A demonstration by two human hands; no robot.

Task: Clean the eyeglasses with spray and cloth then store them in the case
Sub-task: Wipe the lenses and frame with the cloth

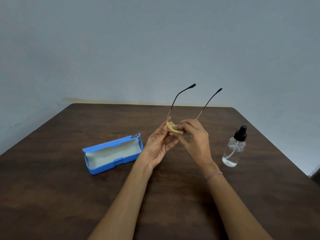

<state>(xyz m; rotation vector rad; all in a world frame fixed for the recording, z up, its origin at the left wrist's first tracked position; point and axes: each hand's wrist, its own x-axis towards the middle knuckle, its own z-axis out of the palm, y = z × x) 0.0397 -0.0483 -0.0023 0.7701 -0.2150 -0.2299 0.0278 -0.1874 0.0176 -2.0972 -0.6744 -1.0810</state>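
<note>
Head view, the only one.

- We see the eyeglasses held up above the table, near frame centre. Both temple arms are unfolded and slant up toward 1 o'clock, dark tips against the wall. The lenses are mostly hidden behind fingers and cloth.
- Left hand: palm toward us, thumb raised beside the left hinge. It grips the frame at that end. We cannot make out exactly how the lower fingers lie on the frame.
- Right hand: fingers curled, pinching a small tan cloth against the front of the glasses, between the two hands. A thin beaded bracelet sits on that wrist.
- Case: blue with a pale lining, lying on the table at 9 o'clock from the hands and just beside the left wrist. Its lid is hinged back and nothing is inside.
- Spray bottle: clear with a black pump top, upright at 3 o'clock from the hands and apart from them. Some clear liquid shows in its lower part.
- The table is dark brown wood grain. Both forearms come in from 6 o'clock.
</note>
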